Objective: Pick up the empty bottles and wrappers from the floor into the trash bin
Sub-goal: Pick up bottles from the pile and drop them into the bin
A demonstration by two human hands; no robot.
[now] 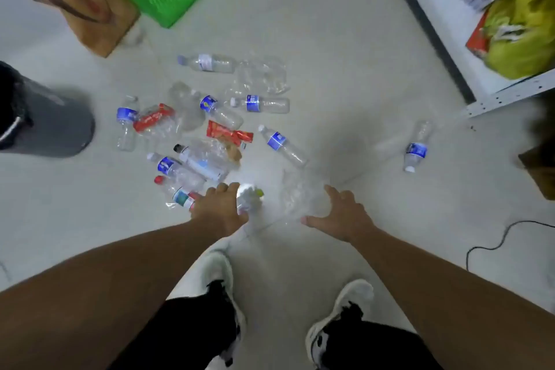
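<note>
1. The left hand (220, 204) grips a white crumpled bottle (247, 197), fingers curled round it just above the floor (345, 54).
2. The right hand (341, 215) is spread and released, touching a clear crushed bottle (300, 194) that lies just left of its palm, between the two hands.
3. That bottle's long axis runs away from the person, so the right hand is nearer.
4. The dark trash bin (45, 123) stands well apart at far left, nearer the left arm.
</note>
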